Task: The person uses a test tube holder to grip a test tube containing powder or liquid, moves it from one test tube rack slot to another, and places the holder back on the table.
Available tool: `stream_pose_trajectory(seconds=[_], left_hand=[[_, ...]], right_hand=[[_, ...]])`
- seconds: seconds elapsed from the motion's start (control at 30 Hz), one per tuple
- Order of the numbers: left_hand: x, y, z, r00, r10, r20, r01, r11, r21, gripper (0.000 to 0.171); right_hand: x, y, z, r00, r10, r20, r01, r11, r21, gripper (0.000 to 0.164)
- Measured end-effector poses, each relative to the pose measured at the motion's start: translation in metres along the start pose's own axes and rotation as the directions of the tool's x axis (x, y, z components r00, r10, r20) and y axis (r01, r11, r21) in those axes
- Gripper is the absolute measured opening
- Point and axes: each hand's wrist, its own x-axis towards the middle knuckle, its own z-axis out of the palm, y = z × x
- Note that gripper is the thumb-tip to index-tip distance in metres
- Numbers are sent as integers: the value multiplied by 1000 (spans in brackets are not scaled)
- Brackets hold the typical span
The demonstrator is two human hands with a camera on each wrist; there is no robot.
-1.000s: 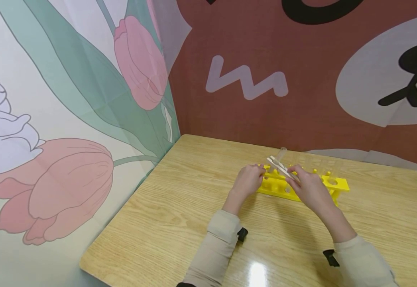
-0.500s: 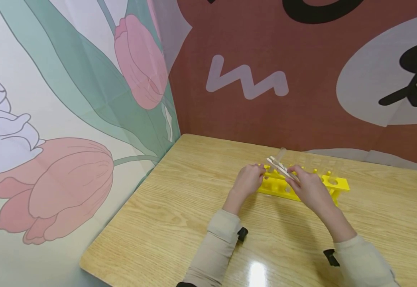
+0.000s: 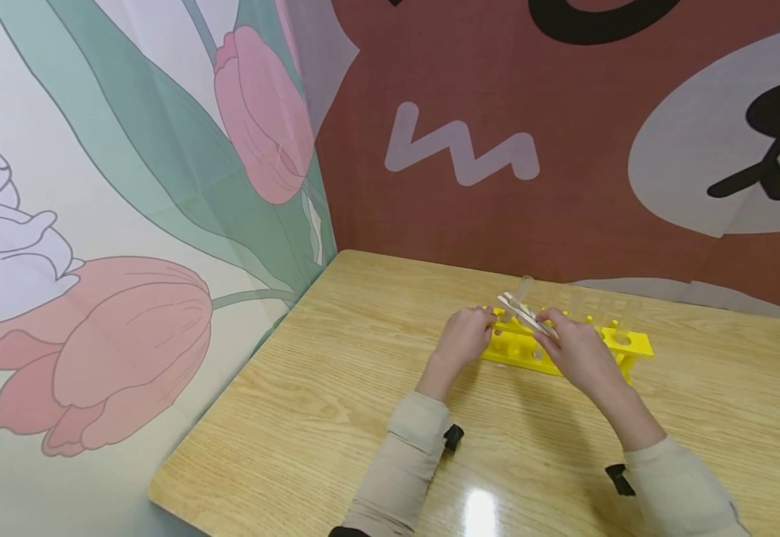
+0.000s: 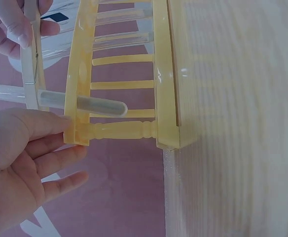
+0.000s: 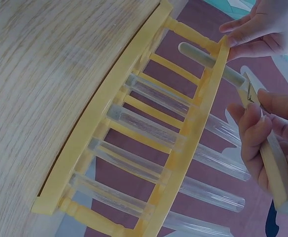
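A yellow test tube rack (image 3: 640, 344) stands on the table. My left hand (image 3: 462, 337) pinches the left end of its top plate between thumb and fingers. My right hand (image 3: 581, 354) grips a wooden test tube clamp (image 3: 520, 309), whose jaws are closed round a test tube (image 4: 107, 106). That tube passes through a hole near the rack's left end. Its rounded bottom hangs between the two plates, apart from the lower one, as the left wrist view shows. The tube's lower part looks cloudy or whitish; I cannot tell what is in it.
Several clear test tubes (image 5: 208, 193) stand in the rack's other holes, to the right of the clamped one. The wooden table (image 3: 309, 418) meets a brown printed wall cloth (image 3: 444, 231) behind and a floral cloth (image 3: 155, 224) at the left.
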Motion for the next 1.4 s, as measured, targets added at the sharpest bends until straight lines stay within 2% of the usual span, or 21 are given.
stream_pose_trajectory(seconds=[0.43, 0.63, 1.07, 1.4], left_hand=[[0, -1, 1, 999, 30, -30, -30, 1000, 9, 23], [0, -1, 2, 999, 22, -24, -21, 1000, 9, 21], [0, -1, 1, 1000, 15, -10, -15, 1000, 10, 19], [0, -1, 2, 999, 28, -34, -28, 1000, 6, 24]], right_hand=[[1, 0, -1, 1000, -28, -5, 27, 999, -16, 22], [2, 1, 0, 998, -60, -24, 60, 998, -27, 22], [4, 3, 0, 998, -64, -7, 64, 998, -15, 20], [4, 2, -1, 999, -38, 33, 38, 999, -1, 21]])
